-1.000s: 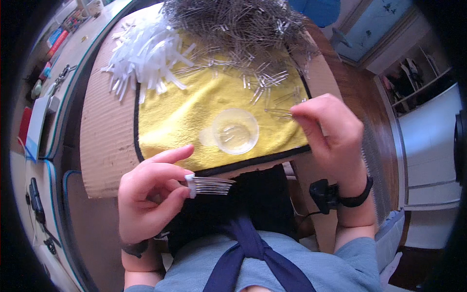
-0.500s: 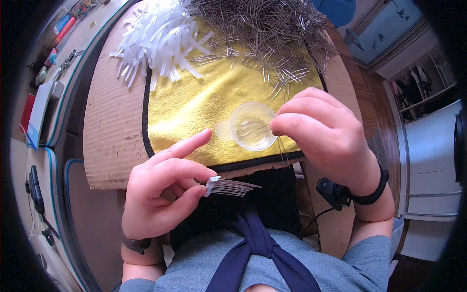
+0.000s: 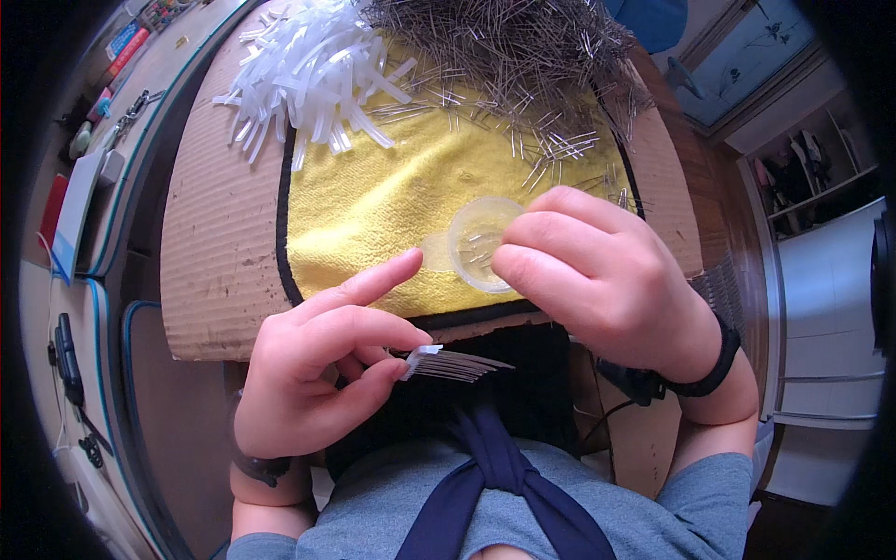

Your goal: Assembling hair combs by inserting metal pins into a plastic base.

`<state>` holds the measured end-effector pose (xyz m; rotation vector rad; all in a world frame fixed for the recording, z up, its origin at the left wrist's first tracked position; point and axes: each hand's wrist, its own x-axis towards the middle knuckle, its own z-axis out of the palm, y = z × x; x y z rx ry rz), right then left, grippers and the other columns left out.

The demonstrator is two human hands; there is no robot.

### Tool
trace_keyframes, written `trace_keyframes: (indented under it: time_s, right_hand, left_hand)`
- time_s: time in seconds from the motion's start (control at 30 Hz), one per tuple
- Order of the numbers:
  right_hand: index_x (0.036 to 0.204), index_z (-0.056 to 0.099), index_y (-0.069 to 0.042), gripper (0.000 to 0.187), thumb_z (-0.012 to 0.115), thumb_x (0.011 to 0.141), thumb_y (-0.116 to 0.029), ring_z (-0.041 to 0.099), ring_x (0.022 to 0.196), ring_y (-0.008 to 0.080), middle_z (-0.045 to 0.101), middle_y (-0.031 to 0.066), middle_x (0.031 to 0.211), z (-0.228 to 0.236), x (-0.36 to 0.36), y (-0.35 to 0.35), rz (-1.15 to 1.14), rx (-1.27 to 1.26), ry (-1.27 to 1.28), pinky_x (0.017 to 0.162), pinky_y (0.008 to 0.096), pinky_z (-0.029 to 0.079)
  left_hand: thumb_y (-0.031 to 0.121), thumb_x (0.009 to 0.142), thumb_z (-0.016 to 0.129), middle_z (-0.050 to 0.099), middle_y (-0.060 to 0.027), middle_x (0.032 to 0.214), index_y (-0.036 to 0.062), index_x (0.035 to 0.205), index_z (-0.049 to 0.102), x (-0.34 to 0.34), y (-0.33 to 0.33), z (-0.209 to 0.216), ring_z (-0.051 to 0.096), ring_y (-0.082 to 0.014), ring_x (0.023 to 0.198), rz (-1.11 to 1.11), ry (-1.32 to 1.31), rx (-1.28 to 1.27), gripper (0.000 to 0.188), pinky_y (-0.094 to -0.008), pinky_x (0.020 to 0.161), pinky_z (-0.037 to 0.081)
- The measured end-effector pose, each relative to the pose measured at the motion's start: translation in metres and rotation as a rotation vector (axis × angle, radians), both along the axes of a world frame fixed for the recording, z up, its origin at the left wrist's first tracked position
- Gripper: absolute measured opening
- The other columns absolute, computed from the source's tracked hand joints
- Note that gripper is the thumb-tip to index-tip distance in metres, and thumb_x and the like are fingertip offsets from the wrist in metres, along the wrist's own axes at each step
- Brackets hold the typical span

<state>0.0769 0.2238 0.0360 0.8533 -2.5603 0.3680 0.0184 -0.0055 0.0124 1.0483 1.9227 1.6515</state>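
Note:
Between thumb and forefinger, my left hand (image 3: 327, 364) pinches a short white plastic strip (image 3: 420, 358). A row of thin metal pins (image 3: 467, 366) sticks out of it to the right like a comb. My left forefinger points outward, beside the tab of a shallow clear plastic cup (image 3: 454, 245). My right hand (image 3: 607, 271) is closed at the cup's right side, its fingertips covering part of the rim. Pins that showed in those fingers a moment ago are now hidden by the hand. A few loose pin-like bits lie in the cup.
Under the cup is a yellow cloth (image 3: 373, 215) with a dark border, on a cardboard sheet (image 3: 219, 233). Behind lie a heap of white plastic strips (image 3: 308, 75) and a large tangled pile of metal pins (image 3: 513, 56). A cluttered desk (image 3: 177, 65) stands at left.
My right hand has moved slightly left and nearer, over the cup's rim; the pins hanging from it no longer show. My left hand has shifted slightly right with its strip of pins.

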Motion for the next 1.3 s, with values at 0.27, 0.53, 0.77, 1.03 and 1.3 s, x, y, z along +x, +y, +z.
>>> trace_keyframes:
  time_s: [0.27,0.53,0.77,1.03,1.3]
  right_hand:
    - [0.079,0.058,0.002,0.017,0.061,0.062,0.003,0.057,0.069,0.0257,0.058,0.0115,0.076,-0.007,-0.004,0.006,0.008,-0.184,0.067,0.062,0.0319,0.048]
    - [0.077,0.058,-0.001,0.010,0.061,0.071,0.006,0.057,0.066,0.0265,0.056,0.0102,0.069,-0.018,0.008,0.006,-0.166,-0.665,0.050,0.059,0.0309,0.047]
    - [0.078,0.058,-0.001,0.015,0.061,0.067,0.007,0.055,0.070,0.0248,0.058,0.0099,0.075,-0.012,0.003,0.011,-0.097,-0.278,0.134,0.062,0.0302,0.045]
    - [0.072,0.050,-0.004,0.007,0.053,0.066,-0.006,0.052,0.070,0.0257,0.051,0.0079,0.067,-0.017,-0.010,0.011,-0.044,-0.177,0.117,0.064,0.0345,0.042]
    - [0.077,0.058,-0.002,0.016,0.062,0.063,0.005,0.054,0.073,0.0272,0.058,0.0095,0.075,-0.012,-0.011,0.008,-0.031,-0.177,0.008,0.065,0.0329,0.045]
  left_hand:
    - [-0.011,0.070,0.056,0.050,-0.0246,0.121,-0.0009,0.087,0.063,0.001,-0.002,0.004,0.058,-0.0039,0.065,-0.016,0.019,-0.019,0.021,-0.0155,0.054,0.044]
    - [-0.015,0.072,0.052,0.048,-0.0251,0.121,-0.0041,0.094,0.055,0.002,-0.003,0.002,0.063,-0.0104,0.070,0.146,-0.288,0.236,0.024,-0.0141,0.049,0.044]
    - [-0.016,0.070,0.054,0.044,-0.0273,0.125,-0.0031,0.091,0.058,-0.001,-0.006,0.004,0.061,-0.0063,0.070,-0.004,-0.263,0.157,0.025,-0.0136,0.053,0.042]
    - [-0.015,0.069,0.055,0.045,-0.0287,0.124,-0.0022,0.088,0.062,-0.002,-0.001,0.002,0.061,-0.0045,0.068,-0.051,-0.173,0.073,0.024,-0.0143,0.055,0.041]
    - [-0.013,0.070,0.056,0.048,-0.0289,0.121,-0.0016,0.087,0.062,-0.003,-0.003,0.001,0.058,-0.0015,0.066,-0.071,-0.126,0.057,0.022,-0.0140,0.054,0.039]
